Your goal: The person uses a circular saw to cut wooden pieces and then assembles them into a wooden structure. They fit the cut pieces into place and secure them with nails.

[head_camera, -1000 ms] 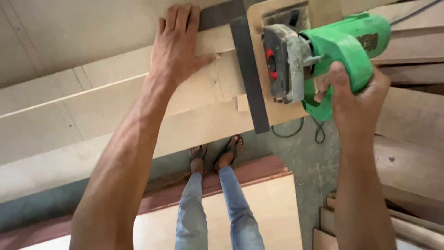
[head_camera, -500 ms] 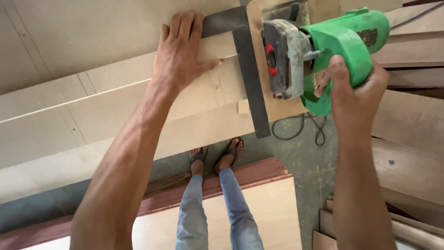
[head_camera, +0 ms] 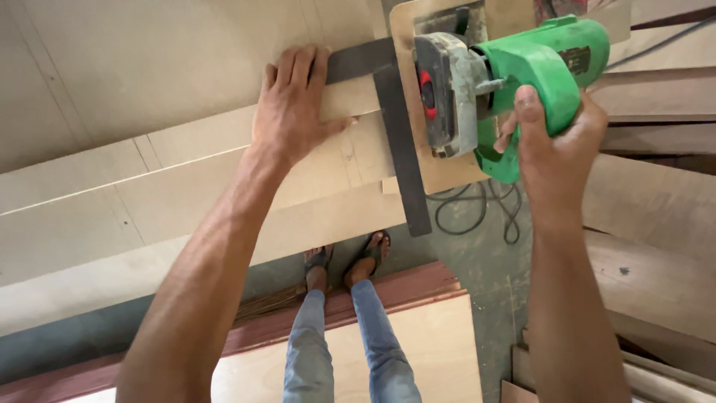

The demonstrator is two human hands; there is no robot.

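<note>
Green plastic circular saw (head_camera: 522, 82) sits at the top right of the view, its grey metal guard with a red spot facing left, mounted on a pale wooden base plate (head_camera: 447, 168) that rests on the plywood strip (head_camera: 224, 186). My right hand (head_camera: 556, 145) is closed around the saw's green handle, thumb up along the grip, fingers wrapped under it. Base plate's left edge runs against the long arm of a dark metal square (head_camera: 399, 142); the square's short arm lies across the board, going left under my left hand (head_camera: 294, 108). Left hand is flat, fingers together and stretched out, palm pressing the square and the plywood strip down, thumb pointing toward the square's long arm. The strip runs diagonally from lower left to the saw, lying on more pale sheets (head_camera: 134, 67) stacked under and behind it. Below the board edge, a black cord (head_camera: 477, 213) coils on the grey-green floor (head_camera: 477, 261). My feet in sandals (head_camera: 347, 257) and blue jeans (head_camera: 335, 351) show straight down, standing beside a reddish wood beam (head_camera: 403, 287) and another pale sheet (head_camera: 418, 351). Rough planks (head_camera: 656, 224) are piled at the right side.
</note>
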